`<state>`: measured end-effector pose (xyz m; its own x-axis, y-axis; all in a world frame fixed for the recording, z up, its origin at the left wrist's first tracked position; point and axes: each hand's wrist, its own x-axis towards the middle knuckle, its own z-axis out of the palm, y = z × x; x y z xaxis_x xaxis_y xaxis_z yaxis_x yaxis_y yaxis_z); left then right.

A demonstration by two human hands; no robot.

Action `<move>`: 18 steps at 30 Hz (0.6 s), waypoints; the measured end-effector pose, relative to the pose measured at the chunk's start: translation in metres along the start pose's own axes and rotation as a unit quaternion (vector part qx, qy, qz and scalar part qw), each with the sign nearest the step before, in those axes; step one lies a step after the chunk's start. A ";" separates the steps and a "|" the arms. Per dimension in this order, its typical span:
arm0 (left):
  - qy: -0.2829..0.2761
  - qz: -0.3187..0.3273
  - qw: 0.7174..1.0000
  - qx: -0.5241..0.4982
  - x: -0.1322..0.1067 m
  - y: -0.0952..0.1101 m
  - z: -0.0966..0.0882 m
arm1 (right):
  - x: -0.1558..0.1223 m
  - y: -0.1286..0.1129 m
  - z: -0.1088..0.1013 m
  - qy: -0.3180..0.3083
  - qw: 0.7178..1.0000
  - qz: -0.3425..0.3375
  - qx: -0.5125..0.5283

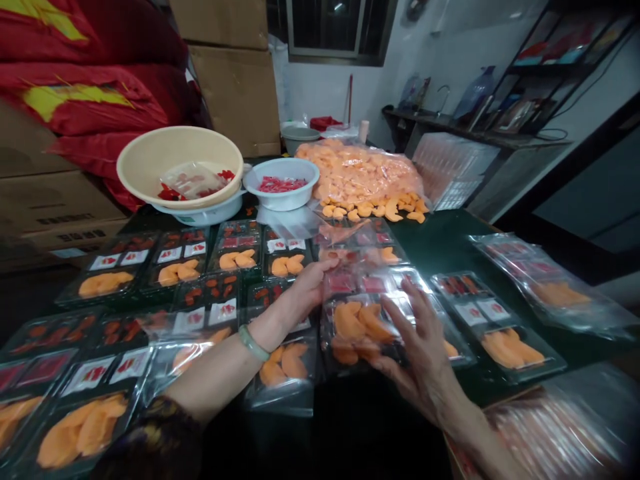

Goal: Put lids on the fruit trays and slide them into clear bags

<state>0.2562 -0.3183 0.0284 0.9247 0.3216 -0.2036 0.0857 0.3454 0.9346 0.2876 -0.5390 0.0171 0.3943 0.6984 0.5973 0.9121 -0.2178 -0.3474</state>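
Observation:
A clear plastic tray [357, 330] of orange curved pieces, with pink packets in its upper part, is tilted up in front of me, in or under clear film. My left hand [310, 287], a pale green bangle at its wrist, grips the tray's upper left side; some fingertips are hidden behind the film. At the tray's right side my right hand [423, 343] is slightly blurred, its fingers spread and its thumb by the lower edge. Another tray with orange pieces [285, 363] lies just left of it, partly under my left forearm.
Several filled trays [93, 410] cover the table's left half. A filled tray [513, 347] and a bagged one [555, 287] lie right. Behind stand a cream basin [135, 160], a white bowl [283, 199], a bag of orange pieces [365, 170] and stacked empty trays [453, 167].

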 end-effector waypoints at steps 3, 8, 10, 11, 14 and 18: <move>-0.013 -0.095 0.988 -0.121 -0.002 -0.001 0.006 | 0.004 0.000 0.017 0.046 0.999 -0.025 0.010; -0.057 -0.185 0.965 -0.179 -0.008 -0.002 0.014 | 0.022 0.006 0.032 0.108 0.993 -0.023 0.038; -0.094 -0.201 0.957 -0.188 -0.011 -0.006 0.016 | 0.030 0.014 0.034 0.115 0.993 -0.022 0.034; -0.112 -0.205 0.953 -0.193 -0.012 -0.008 0.016 | 0.034 0.019 0.035 0.114 0.993 -0.018 0.033; -0.148 -0.204 0.947 -0.197 -0.012 -0.015 0.013 | 0.041 0.038 0.036 0.071 0.997 -0.003 0.036; -0.163 -0.211 0.947 -0.178 -0.008 -0.019 0.009 | 0.041 0.050 0.037 0.002 0.998 0.011 0.069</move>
<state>0.2501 -0.3354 0.0146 0.9062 -0.1799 -0.3826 0.3962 0.6769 0.6203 0.3451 -0.4961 -0.0025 0.4147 0.6922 0.5906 0.8789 -0.1367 -0.4569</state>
